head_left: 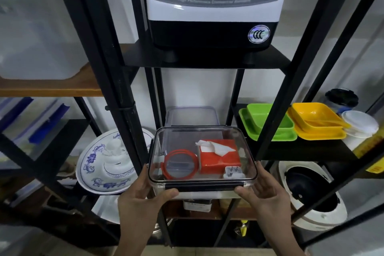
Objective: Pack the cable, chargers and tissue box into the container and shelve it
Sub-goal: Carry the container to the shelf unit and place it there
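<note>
A clear lidded container (247,151) sits at the front of the black rack's middle shelf. Through its lid I see a coiled red cable (180,165), an orange tissue box (220,160) with a white tissue poking out, and a white charger (233,172) with its prongs up. My left hand (141,199) holds the container's front left corner, thumb along the dark front latch. My right hand (264,191) holds the front right corner the same way.
A blender base (212,10) stands on the shelf above. Another clear box (192,115) sits behind the container. A blue-and-white bowl (97,164) is to the left, green (268,124) and yellow trays (318,122) to the right, a white cooker (311,195) lower right. Black rack posts (122,97) flank the bay.
</note>
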The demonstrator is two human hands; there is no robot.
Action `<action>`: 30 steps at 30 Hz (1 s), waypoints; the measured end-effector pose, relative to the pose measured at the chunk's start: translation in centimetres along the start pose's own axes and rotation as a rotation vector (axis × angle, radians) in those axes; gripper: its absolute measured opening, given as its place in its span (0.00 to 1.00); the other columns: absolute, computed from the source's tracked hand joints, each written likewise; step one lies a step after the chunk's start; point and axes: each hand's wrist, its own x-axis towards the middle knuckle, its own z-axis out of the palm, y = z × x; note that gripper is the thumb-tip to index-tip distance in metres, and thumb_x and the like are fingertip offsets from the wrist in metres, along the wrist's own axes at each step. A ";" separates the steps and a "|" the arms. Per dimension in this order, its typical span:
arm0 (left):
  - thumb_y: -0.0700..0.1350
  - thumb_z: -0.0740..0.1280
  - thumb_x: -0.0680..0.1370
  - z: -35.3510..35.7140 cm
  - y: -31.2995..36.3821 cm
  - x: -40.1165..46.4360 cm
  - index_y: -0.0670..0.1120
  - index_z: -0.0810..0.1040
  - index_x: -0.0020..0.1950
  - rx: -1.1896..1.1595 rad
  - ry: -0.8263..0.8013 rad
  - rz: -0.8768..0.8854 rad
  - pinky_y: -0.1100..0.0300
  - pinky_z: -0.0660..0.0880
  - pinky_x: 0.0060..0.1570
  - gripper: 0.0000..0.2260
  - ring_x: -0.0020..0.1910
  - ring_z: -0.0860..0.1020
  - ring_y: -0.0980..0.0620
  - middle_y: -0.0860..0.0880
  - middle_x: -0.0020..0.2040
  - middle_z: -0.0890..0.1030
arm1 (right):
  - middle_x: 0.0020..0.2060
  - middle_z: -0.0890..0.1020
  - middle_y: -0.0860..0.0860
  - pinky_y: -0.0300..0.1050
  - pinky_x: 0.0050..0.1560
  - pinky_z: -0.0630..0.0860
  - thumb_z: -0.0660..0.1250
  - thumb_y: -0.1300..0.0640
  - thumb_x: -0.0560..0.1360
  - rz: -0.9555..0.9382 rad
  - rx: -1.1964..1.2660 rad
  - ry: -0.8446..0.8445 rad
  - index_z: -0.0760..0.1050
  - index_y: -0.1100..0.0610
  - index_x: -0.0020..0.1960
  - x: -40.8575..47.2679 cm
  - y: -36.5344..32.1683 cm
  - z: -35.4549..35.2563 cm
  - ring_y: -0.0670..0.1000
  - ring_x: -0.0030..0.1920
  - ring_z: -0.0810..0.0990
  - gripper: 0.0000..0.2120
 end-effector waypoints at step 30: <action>0.47 0.77 0.70 2.7 0.3 5.8 0.56 0.80 0.54 0.563 0.105 0.098 0.82 0.67 0.37 0.15 0.38 0.78 0.71 0.60 0.38 0.84 | 0.33 0.86 0.45 0.26 0.32 0.73 0.75 0.63 0.71 -0.423 -0.655 0.122 0.85 0.55 0.55 5.1 -0.7 2.8 0.39 0.31 0.81 0.13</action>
